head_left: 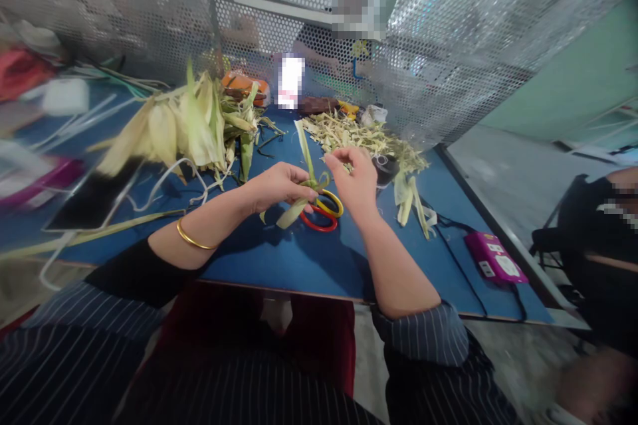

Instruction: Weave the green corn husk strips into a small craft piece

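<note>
Between the fingers of my left hand (284,187) are green corn husk strips (305,153), knotted or looped together, one standing upward and one hanging down. My right hand (355,176) is close beside them on the right, fingers curled and thumb and fingertips drawn together; what is in that pinch, if anything, is too small to make out. Directly below the husk strips, scissors (319,220) with one red and one yellow handle loop lie on the blue table (299,265); their blades are hidden.
A pile of corn husks (194,119) lies at the left, near a phone-like black slab (97,202) and a white cable (164,182). Husk scraps (359,129) spread at the back. A purple packet (495,257) lies right. Perforated metal panels stand behind; another person (598,246) is at far right.
</note>
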{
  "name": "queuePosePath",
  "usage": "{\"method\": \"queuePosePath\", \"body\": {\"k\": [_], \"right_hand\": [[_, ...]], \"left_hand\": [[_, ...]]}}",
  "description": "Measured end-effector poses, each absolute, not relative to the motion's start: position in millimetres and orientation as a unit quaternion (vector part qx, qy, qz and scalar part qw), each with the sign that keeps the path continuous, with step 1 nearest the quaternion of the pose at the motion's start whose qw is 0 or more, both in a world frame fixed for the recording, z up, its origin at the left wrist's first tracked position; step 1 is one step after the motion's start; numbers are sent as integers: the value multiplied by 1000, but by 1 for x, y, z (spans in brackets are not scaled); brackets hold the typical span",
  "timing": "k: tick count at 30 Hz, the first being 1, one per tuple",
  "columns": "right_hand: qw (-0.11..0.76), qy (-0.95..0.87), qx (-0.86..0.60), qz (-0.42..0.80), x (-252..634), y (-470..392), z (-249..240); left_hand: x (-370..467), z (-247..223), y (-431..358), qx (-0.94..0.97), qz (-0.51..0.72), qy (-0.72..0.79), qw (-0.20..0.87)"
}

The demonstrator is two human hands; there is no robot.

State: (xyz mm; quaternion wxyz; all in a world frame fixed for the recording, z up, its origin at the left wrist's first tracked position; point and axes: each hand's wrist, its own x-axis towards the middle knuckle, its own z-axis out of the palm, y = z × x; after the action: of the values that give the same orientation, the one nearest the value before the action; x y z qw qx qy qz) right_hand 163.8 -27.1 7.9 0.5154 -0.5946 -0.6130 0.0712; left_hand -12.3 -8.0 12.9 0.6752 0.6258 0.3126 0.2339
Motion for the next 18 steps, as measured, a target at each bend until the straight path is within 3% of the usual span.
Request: {"method": "queuePosePath", "body": {"k": [4, 6, 10, 18], "right_hand": [[470, -628, -512, 351, 159, -30, 8], [488, -573, -481, 448, 155, -31, 7], [548, -484, -455, 508, 149, -34, 6], [555, -470, -447, 521, 146, -36, 6]], "left_hand": [[-12, 13, -9, 609, 190, 309, 705], [-12, 13, -8, 586, 182, 306, 727], [-12, 12, -6, 524, 173, 270, 789], [-10, 9, -7, 485, 189, 259, 813]]}}
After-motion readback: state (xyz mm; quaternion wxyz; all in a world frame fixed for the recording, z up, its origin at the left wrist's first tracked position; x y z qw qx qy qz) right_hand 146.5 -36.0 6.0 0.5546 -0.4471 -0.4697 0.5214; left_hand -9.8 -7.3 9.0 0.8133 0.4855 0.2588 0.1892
